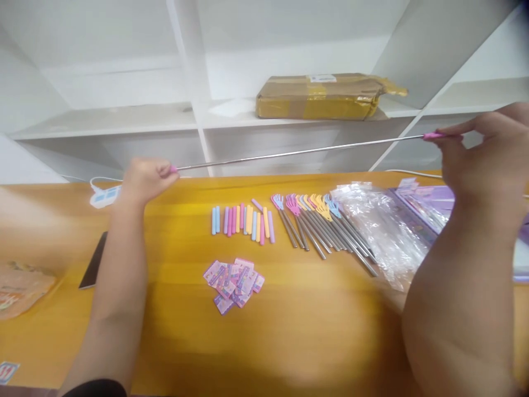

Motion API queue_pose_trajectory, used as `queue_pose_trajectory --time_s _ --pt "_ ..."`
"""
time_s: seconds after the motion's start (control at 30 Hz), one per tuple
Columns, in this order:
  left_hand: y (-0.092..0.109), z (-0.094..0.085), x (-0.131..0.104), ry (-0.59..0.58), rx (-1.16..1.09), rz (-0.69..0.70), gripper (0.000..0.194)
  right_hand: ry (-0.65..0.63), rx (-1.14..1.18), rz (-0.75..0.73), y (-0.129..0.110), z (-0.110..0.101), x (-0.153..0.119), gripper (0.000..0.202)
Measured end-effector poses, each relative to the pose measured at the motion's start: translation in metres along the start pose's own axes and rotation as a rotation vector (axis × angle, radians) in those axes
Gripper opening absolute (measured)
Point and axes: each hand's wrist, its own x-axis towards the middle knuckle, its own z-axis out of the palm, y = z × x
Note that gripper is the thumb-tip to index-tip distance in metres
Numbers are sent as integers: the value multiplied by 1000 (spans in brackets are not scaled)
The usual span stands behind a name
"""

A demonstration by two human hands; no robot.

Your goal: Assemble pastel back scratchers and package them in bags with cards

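A thin metal telescopic rod (289, 153) is stretched out above the table, with a pink piece at each end. My left hand (147, 177) is closed in a fist round its left end. At the upper right my right hand (483, 140) pinches the pink right end between thumb and fingers. Below the rod lie several metal rods with coloured hand-shaped heads (324, 218), several pastel tubes (248, 220) in a row, and a loose pile of small printed cards (235, 282).
Clear plastic bags (382, 231) and a purple box (440, 201) lie at the right. A taped cardboard box (318, 98) sits on the white shelf behind. At the left are a power strip (105, 197), a dark flat object (94, 263) and an orange package (25, 289).
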Motion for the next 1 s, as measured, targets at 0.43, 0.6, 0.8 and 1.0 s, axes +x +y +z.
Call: queue_pose_trajectory --time_s 0.43,0.6,0.8,1.0 --pt "4 -20 5 41 95 89 48 -114 121 40 -15 -11 5 42" --pt "10 -20 6 30 102 99 47 -231 84 128 -22 -13 10 42" --pt "12 -20 6 15 106 91 47 -230 82 114 -30 -10 9 44" --pt "6 -17 5 17 122 91 46 -271 20 -19 -30 -23 -5 41"
